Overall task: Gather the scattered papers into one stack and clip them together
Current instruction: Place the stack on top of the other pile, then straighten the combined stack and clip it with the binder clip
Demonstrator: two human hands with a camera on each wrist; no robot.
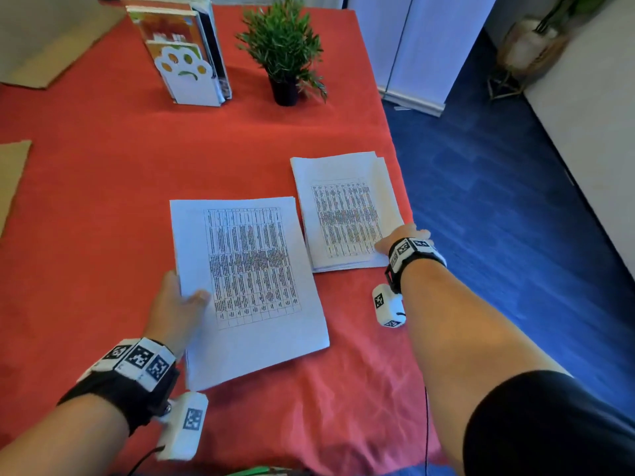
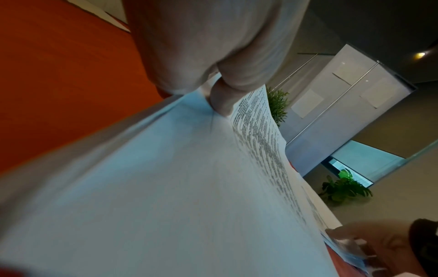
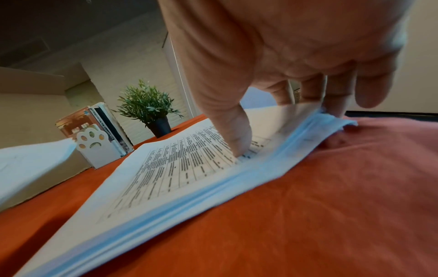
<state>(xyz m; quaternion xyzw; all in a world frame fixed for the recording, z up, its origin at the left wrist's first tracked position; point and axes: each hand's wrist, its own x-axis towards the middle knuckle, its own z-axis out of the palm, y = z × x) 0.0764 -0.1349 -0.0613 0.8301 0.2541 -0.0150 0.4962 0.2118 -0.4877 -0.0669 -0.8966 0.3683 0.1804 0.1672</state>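
While both piles sit apart on the red tablecloth [image 1: 103, 173], you risk fanning sheets as you merge them.

From the head view, your left hand [image 1: 175, 304] pinches the near pile [image 1: 247, 286] at its left edge, thumb on top; your right hand [image 1: 402, 240] grips the far pile [image 1: 343, 207] at its near right corner, close to the table's edge, where loose sheets could slide off. At the left wrist, your thumb [image 2: 220, 101] creases the top sheet; pull hard and it buckles. At the right wrist, thumb [image 3: 237, 138] on top and fingers [image 3: 334, 101] curled under the corner hold uneven layers, so lower sheets may drop. No clip is visible.
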